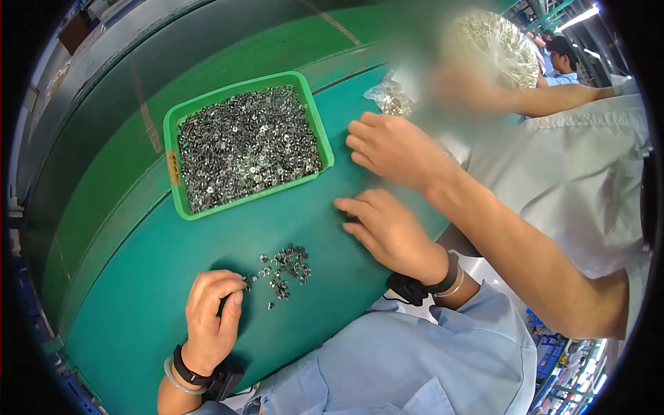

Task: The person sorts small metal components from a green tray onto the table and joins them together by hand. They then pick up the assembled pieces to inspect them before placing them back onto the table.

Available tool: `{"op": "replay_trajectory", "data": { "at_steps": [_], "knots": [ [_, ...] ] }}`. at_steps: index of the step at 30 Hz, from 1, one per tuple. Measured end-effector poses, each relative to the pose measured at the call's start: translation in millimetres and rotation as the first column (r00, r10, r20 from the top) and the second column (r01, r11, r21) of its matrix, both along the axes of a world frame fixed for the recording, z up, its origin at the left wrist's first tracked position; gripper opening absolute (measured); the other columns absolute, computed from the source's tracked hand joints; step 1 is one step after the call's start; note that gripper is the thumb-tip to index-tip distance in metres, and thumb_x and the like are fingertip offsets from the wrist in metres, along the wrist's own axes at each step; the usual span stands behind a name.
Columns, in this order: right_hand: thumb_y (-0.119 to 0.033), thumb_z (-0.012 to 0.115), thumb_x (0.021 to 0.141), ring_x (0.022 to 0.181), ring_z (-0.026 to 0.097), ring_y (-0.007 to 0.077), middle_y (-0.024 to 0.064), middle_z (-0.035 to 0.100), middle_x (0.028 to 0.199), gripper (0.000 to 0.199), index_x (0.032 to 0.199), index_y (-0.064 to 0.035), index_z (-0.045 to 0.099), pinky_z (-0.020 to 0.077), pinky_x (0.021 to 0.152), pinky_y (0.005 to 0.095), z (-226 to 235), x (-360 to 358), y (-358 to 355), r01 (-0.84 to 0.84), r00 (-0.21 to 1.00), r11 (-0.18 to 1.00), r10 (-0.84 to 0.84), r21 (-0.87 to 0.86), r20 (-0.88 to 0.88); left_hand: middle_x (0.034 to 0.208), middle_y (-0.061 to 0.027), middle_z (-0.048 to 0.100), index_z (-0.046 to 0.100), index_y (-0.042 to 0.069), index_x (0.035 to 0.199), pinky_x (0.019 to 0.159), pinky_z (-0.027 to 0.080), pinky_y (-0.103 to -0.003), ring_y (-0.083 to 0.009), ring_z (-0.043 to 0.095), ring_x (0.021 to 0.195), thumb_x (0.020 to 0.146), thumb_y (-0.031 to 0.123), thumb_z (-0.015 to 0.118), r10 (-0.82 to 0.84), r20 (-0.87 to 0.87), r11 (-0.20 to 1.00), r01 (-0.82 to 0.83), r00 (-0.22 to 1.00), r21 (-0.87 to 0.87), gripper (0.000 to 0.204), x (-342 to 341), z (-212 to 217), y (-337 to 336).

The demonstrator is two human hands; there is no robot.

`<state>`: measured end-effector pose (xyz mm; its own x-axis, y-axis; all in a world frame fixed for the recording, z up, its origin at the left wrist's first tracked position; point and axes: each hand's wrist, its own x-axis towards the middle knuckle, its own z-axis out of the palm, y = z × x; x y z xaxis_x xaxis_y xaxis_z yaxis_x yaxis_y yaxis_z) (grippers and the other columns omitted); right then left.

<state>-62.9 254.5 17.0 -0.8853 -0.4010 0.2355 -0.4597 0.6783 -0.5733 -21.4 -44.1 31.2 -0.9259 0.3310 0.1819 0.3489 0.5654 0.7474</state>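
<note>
My left hand (213,315) is at the left of a small loose pile of shiny metal parts (287,266) on the green work surface. Its fingers are curled, and a small metal part (247,284) shows at the fingertips, beside the thumb. To the right of the pile, my right hand (391,232) rests over the surface, fingers reaching left and thumb apart, with nothing seen in it. Beyond the pile stands a green plastic tray (249,202), filled with many similar small metal parts (242,149).
A co-worker's hand (398,149) lies just beyond my right hand; the same person's other hand (470,90) is blurred. Near them is a clear plastic bag (393,97) of small parts. A green belt (104,200) curves past the far edge of the work surface (173,256).
</note>
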Motion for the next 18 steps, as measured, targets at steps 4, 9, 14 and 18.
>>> {"op": "replay_trajectory", "data": {
  "at_steps": [4, 9, 14, 18],
  "knots": [
    [-0.005, 0.064, 0.082, 0.083, 0.055, 0.0309, 0.013, 0.057, 0.092, 0.035, 0.115, -0.0019, 0.056, 0.0454, 0.073, 0.0385, -0.1, -5.4, 3.9, -0.045, 0.998, 0.998, 0.044, 0.031, 0.036, 0.093, -0.0118, 0.061, 0.059, 0.001, 0.091, 0.073, 0.047, -0.033, -0.0246, 0.058, 0.082, 0.084, -0.001, 0.06, 0.027, 0.127, 0.996, -0.038, 0.992, 0.081, 0.008, 1.5, -2.7, -7.8],
    [-0.005, 0.061, 0.083, 0.084, 0.055, 0.0325, 0.0152, 0.056, 0.092, 0.034, 0.117, -0.0017, 0.056, 0.0451, 0.073, 0.0397, 5.7, -18.5, 9.2, 0.113, 0.986, 0.994, -0.113, 0.008, 0.119, 0.092, -0.0111, 0.061, 0.059, 0.002, 0.091, 0.072, 0.047, -0.03, -0.0214, 0.058, 0.081, 0.085, 0.0, 0.059, 0.058, 0.26, 0.983, -0.102, 0.964, 0.156, 0.006, -1.5, -2.3, -8.3],
    [-0.006, 0.059, 0.085, 0.085, 0.056, 0.0328, 0.0149, 0.055, 0.091, 0.031, 0.116, -0.0033, 0.056, 0.0452, 0.072, 0.0399, 8.9, -39.9, 35.0, 0.28, 0.959, 0.947, -0.266, 0.16, -0.1, 0.092, -0.0104, 0.061, 0.059, 0.002, 0.091, 0.071, 0.047, -0.029, -0.0195, 0.057, 0.081, 0.086, -0.001, 0.058, 0.033, 0.203, 0.99, -0.06, 0.979, 0.129, 0.006, -2.8, -2.5, -6.4],
    [-0.007, 0.058, 0.085, 0.083, 0.056, 0.0328, 0.0137, 0.055, 0.09, 0.025, 0.11, -0.0043, 0.059, 0.0461, 0.072, 0.0397, 11.8, -61.4, 54.2, 0.288, 0.949, 0.936, -0.251, 0.202, -0.191, 0.091, -0.0101, 0.061, 0.059, 0.002, 0.09, 0.071, 0.047, -0.028, -0.0192, 0.057, 0.08, 0.085, -0.002, 0.059, 0.056, 0.21, 0.988, -0.085, 0.976, 0.132, 0.006, -2.1, -4.9, -6.2]
  ]
}}
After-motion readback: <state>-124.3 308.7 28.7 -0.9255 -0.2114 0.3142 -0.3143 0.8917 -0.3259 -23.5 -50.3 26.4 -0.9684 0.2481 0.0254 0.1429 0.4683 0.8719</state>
